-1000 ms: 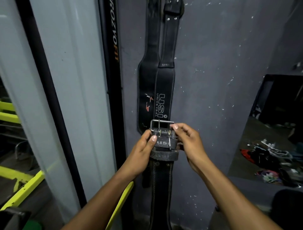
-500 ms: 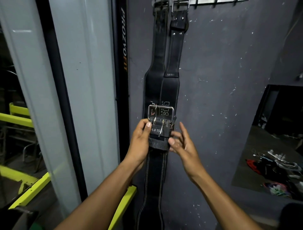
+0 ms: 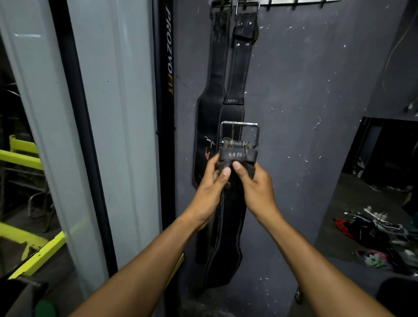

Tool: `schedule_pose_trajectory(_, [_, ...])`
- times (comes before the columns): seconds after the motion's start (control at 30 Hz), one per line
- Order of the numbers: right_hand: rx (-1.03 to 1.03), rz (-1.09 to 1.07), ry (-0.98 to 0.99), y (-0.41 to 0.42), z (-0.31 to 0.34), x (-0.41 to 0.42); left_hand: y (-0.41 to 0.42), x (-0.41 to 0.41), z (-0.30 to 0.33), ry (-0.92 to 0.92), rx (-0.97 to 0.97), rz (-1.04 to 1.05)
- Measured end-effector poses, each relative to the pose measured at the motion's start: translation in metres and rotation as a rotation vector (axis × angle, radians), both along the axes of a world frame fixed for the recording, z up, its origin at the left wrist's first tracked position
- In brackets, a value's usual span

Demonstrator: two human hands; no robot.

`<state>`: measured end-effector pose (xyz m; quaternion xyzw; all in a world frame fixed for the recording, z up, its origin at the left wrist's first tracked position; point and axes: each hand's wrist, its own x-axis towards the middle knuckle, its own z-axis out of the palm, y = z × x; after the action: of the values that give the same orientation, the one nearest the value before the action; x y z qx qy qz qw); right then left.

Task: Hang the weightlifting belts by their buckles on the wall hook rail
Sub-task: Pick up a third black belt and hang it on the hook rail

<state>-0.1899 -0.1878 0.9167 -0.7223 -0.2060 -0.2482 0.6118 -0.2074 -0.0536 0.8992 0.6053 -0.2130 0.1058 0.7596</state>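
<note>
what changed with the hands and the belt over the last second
The right hand, open and off the belt half a second ago, has closed on it again just below the buckle, beside the left hand, whose grip slid slightly lower. The buckle now stands clear above both thumbs. Two belts stay hanging from the rail.
</note>
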Motion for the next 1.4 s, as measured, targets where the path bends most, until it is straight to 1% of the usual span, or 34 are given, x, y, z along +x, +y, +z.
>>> schedule_pose_trajectory(0.13, [0.109,-0.011,0.029,-0.004,0.03,0.02,-0.006,0.007,-0.055,0.112,0.154,0.011])
schedule_pose_trajectory(0.23, [0.135,0.009,0.069,-0.007,0.05,0.034,-0.003,0.007,-0.106,0.224,0.304,-0.041])
schedule_pose_trajectory(0.3, [0.13,0.02,0.057,-0.011,0.059,0.042,0.003,0.005,-0.142,0.293,0.398,-0.085])
schedule_pose_trajectory(0.37, [0.118,0.024,0.042,-0.013,0.067,0.046,0.011,0.005,-0.171,0.344,0.443,-0.115])
schedule_pose_trajectory(0.43, [0.11,0.036,0.045,-0.014,0.07,0.049,0.017,0.007,-0.179,0.368,0.464,-0.12])
schedule_pose_trajectory(0.5, [0.1,0.041,0.06,-0.014,0.069,0.053,0.016,0.015,-0.163,0.349,0.456,-0.116])
schedule_pose_trajectory(0.57, [0.078,0.036,0.069,-0.013,0.066,0.057,0.011,0.027,-0.127,0.279,0.405,-0.038])
schedule_pose_trajectory(0.63, [0.058,0.036,0.079,-0.01,0.061,0.059,0.004,0.035,-0.072,0.176,0.308,0.017])
schedule_pose_trajectory(0.73, [0.071,0.019,0.058,-0.002,0.056,0.059,-0.004,0.042,0.001,0.074,0.12,0.022])
schedule_pose_trajectory(0.8, [0.095,0.005,0.043,0.002,0.062,0.059,-0.003,0.045,0.022,0.057,0.056,0.038])
schedule_pose_trajectory(0.83, [0.096,0.004,0.028,0.003,0.068,0.059,-0.004,0.045,0.024,0.061,0.042,0.035])
schedule_pose_trajectory(0.9, [0.103,0.01,0.009,0.003,0.08,0.057,-0.002,0.043,0.008,0.08,0.063,-0.001])
schedule_pose_trajectory(0.93, [0.12,0.019,0.007,0.002,0.087,0.057,-0.001,0.04,-0.005,0.104,0.11,-0.023])
schedule_pose_trajectory(1.03, [0.185,0.053,-0.01,-0.001,0.105,0.055,0.002,0.032,-0.063,0.2,0.333,-0.08])
schedule_pose_trajectory(1.2, [0.202,0.075,-0.022,-0.001,0.121,0.054,0.031,0.028,-0.149,0.397,0.485,-0.032])
schedule_pose_trajectory(1.23, [0.212,0.075,-0.027,0.001,0.123,0.053,0.037,0.027,-0.162,0.414,0.511,-0.032])
schedule_pose_trajectory(1.3, [0.226,0.074,-0.033,0.002,0.128,0.052,0.046,0.025,-0.181,0.443,0.495,-0.024])
schedule_pose_trajectory(1.4, [0.196,0.077,-0.039,0.003,0.132,0.05,0.052,0.029,-0.179,0.446,0.49,-0.015])
